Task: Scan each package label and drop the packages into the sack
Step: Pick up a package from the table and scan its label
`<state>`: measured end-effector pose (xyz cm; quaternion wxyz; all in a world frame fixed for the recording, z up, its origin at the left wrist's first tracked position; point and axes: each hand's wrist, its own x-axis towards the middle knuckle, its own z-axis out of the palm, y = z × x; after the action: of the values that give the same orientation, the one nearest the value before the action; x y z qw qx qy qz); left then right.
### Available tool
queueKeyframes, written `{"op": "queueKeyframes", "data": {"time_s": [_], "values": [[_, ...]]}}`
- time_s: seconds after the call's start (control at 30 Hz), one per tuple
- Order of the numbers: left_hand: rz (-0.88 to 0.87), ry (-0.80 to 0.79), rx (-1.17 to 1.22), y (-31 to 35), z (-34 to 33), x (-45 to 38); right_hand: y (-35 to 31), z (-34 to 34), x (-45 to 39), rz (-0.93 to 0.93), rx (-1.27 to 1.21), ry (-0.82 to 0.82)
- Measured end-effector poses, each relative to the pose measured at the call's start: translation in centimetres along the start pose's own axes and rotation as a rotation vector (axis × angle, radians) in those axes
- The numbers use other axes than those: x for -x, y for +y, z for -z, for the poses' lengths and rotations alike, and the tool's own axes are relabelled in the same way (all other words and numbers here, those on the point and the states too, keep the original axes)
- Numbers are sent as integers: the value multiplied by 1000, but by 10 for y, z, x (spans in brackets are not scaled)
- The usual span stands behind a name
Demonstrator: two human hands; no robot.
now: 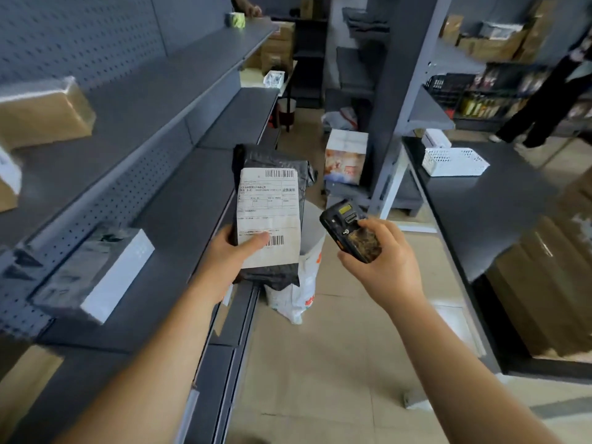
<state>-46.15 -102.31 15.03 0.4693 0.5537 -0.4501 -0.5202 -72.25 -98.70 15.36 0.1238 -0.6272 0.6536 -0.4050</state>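
Your left hand (224, 261) grips a black plastic mailer package (272, 216) upright above the shelf edge, thumb pressed on its white label (269, 219). The label is creased, with a barcode at top right and another near your thumb. Your right hand (384, 261) has its fingers closed around a worn black handheld scanner (349, 232), just right of the package. The white sack (304, 277) stands open on the floor directly below.

black pkg (272, 219), white label (269, 216); white sack (304, 283), orange print; black scanner (350, 230)
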Motion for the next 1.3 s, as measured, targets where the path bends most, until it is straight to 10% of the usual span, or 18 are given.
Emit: {"op": "queueKeyframes", "data": {"time_s": [0.73, 1.3], "values": [[438, 10, -269, -119, -94, -395, 227, -201, -297, -212, 70, -284], [734, -116, -494, -331, -98, -550, 323, -386, -324, -376, 180, -415]]}}
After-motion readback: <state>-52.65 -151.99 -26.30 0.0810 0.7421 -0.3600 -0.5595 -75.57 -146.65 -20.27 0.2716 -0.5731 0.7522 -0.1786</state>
